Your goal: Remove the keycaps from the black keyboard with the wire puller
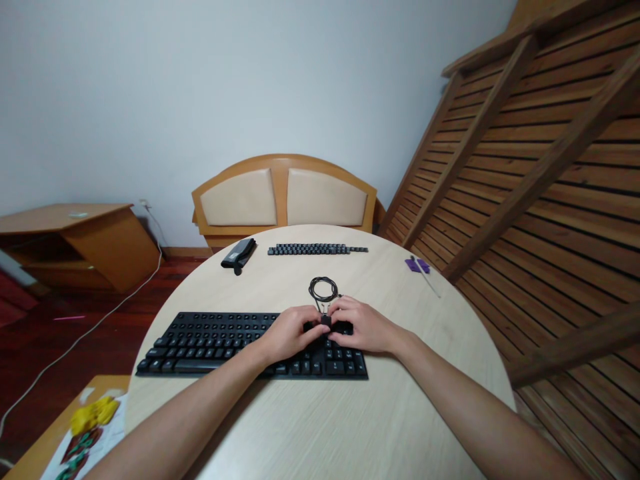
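Observation:
A full-size black keyboard [210, 340] lies on the round pale table [400, 427]. Over its right part, near the number pad, my two hands meet. My left hand [295, 331] is closed, with thumb and fingers pinching a small black keycap [326, 321] from the left. From the right, the fingertips of my right hand [365, 325] are closed on the same piece. Thin wire prongs [324, 308], like a keycap puller's, show just above it; how they join it is too small to tell. A coiled black cable [323, 289] rests just beyond my fingers.
Rows of loose dark keycaps [315, 249] lie near the table's far edge, with a black folded pouch [240, 255] left of them. A purple item [417, 265] with a thin stick sits at right. Wooden slats [550, 200] lean beyond the table's right edge.

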### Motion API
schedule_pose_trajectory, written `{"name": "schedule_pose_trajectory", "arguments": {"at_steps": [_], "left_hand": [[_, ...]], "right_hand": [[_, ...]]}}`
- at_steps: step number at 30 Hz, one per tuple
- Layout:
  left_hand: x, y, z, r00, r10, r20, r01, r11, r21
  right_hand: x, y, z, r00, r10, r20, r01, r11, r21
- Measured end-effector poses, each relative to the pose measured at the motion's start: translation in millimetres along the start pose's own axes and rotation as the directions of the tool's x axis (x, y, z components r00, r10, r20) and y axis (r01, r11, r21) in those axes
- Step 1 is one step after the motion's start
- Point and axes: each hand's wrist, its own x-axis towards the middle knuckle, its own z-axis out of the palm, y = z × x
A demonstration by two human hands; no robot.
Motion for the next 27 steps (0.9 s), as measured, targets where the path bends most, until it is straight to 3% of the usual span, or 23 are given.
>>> {"name": "schedule_pose_trajectory", "arguments": {"at_steps": [8, 27], "left_hand": [[2, -3, 4, 0.996, -0.083, -0.046, 0.081, 0.996, -0.038], [6, -12, 7, 0.993, -0.106, -0.057, 0.084, 0.951, -0.298]], "right_hand": [[2, -3, -2, 1.000, 0.007, 0.029, -0.008, 1.000, 0.029], [4, 0, 6, 0.998, 0.056, -0.017, -0.053, 0.991, 0.126]]}}
